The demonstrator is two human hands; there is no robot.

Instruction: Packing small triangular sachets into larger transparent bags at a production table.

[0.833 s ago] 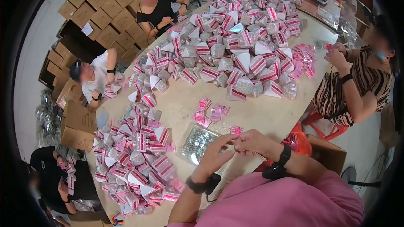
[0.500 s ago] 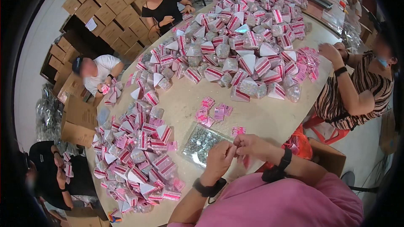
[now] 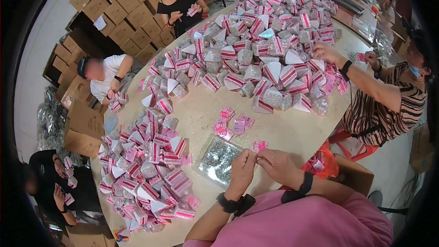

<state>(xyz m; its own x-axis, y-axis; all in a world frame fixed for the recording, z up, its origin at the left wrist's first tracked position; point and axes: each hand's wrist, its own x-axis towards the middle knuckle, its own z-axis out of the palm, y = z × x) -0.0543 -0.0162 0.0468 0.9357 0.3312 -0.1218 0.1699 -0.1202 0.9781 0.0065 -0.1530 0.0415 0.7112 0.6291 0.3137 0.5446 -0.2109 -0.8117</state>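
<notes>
My left hand (image 3: 242,169) and my right hand (image 3: 280,165) meet at the table's near edge, fingertips pinched together. Whatever they pinch is too small or too hidden to make out. Just beyond the fingertips lie a few small pink-and-white cards (image 3: 259,145). A shiny clear plastic packet (image 3: 214,161) lies flat beside my left hand, partly covered by it. Farther up the table sits a loose group of pink cards (image 3: 224,121), with another small pink stack (image 3: 243,123) at its right.
Clear bags with pink-striped labels form a heap (image 3: 146,174) at left and a bigger pile (image 3: 256,55) across the far side. Co-workers sit or stand around the table; one at right reaches into pink cards (image 3: 336,80). An orange bag (image 3: 325,160) hangs beside an open carton (image 3: 352,174).
My hands have drawn closer, fingertips now meeting; the pink piece seen under my right hand no longer shows. The co-worker at right has reached toward the pile.
</notes>
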